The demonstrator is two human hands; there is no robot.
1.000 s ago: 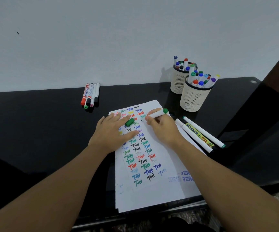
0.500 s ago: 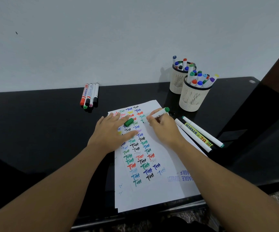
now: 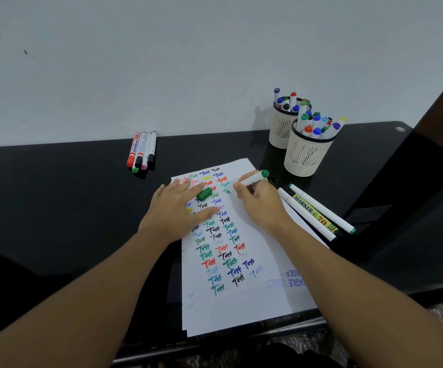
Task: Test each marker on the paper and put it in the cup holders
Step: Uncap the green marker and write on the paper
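A white paper (image 3: pixel 255 296) covered with coloured "Test" marks lies on the black desk. My right hand (image 3: pixel 260 205) grips a white marker with a green end (image 3: pixel 255 177), its tip down on the paper near the top of the right column. My left hand (image 3: pixel 174 211) lies flat on the paper's upper left, and the green cap (image 3: pixel 204 194) sits between its index finger and thumb. Two white mesh cup holders (image 3: pixel 305 155) (image 3: pixel 279 131), both holding several markers, stand at the back right.
Several markers (image 3: pixel 142 151) lie side by side at the back near the wall. Three more markers (image 3: pixel 318 212) lie right of the paper. A dark raised ledge (image 3: pixel 401 181) borders the desk on the right. The desk's front edge is just below the paper.
The right hand has shifted slightly with the marker tip on the paper. The left hand and the green cap have stayed in place.
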